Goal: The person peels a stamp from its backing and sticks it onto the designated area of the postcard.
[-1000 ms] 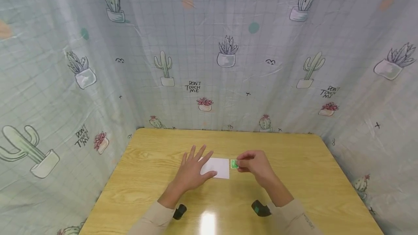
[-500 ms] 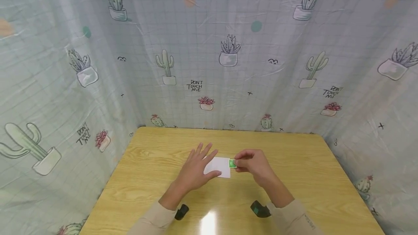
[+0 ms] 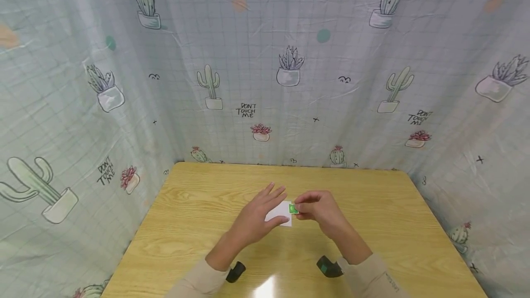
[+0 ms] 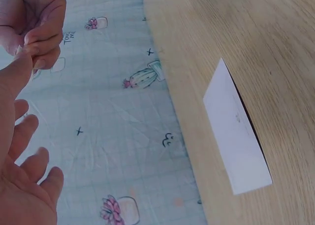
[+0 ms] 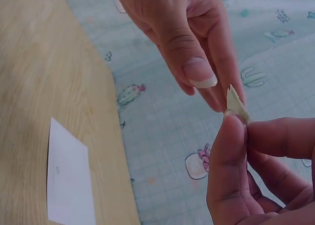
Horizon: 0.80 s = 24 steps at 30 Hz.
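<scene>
Between thumb and forefinger my right hand (image 3: 325, 213) pinches a small green postage stamp (image 3: 293, 209) with a white border. The right wrist view shows the stamp (image 5: 237, 107) edge-on, its edge finely toothed. A blank-looking white envelope or card (image 3: 278, 211) lies flat on the table; the stamp overlaps its right end in the head view. Both wrist views put the hands well above this white paper (image 4: 237, 131), which bears a faint small mark. My left hand (image 3: 258, 217), fingers stretched and spread, hovers over the paper's left part, its thumb tip close to the stamp.
The wooden table (image 3: 198, 187) spreads around the hands. Behind it and at both sides hangs a pale curtain (image 3: 265, 59) printed with cacti. Black wrist devices (image 3: 329, 266) sit under both forearms, and a bright light reflection shows at the table's front.
My left hand has moved right, nearer the stamp, covering more of the paper. My right hand has brought the stamp slightly left, from beside the paper to over its right end.
</scene>
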### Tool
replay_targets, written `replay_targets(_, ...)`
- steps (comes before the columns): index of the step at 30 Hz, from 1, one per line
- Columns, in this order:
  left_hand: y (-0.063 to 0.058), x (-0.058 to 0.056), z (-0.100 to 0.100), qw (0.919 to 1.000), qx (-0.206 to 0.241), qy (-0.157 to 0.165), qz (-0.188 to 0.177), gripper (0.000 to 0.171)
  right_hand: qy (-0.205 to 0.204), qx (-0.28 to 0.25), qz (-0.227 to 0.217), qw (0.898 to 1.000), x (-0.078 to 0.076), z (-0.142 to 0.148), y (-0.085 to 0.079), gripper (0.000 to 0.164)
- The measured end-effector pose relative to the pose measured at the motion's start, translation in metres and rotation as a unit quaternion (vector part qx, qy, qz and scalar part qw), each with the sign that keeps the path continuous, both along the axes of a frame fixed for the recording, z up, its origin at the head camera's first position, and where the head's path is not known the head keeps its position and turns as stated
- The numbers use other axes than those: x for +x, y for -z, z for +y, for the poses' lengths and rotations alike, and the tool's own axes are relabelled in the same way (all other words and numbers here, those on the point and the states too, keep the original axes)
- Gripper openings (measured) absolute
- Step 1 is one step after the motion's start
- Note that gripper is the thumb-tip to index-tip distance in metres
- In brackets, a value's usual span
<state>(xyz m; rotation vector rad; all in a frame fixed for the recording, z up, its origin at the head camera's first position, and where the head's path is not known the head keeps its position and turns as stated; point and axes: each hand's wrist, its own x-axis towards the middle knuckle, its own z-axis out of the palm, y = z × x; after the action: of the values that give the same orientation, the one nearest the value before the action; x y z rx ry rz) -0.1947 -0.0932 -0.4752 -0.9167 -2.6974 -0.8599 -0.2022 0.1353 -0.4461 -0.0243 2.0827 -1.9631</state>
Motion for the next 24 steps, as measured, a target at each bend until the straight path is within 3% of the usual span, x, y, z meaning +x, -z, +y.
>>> replay_targets(6, 0.001, 0.003, 0.007, 0.9985, 0.041, 0.027, 0.023, 0.053, -0.007, -0.013, -0.002, 1.0, -0.001, 0.002, 0.003, 0.02)
replay_targets(13, 0.005, 0.002, 0.012, 0.9897, 0.084, 0.064, 0.096, 0.034, -0.014, -0.043, -0.017, 0.999, 0.001, 0.003, 0.005, 0.012)
replay_targets(24, 0.009, -0.004, 0.021, 0.975, 0.141, 0.074, 0.155, 0.022, -0.028, -0.091, -0.026, 0.995, 0.004, 0.008, 0.008, 0.011)
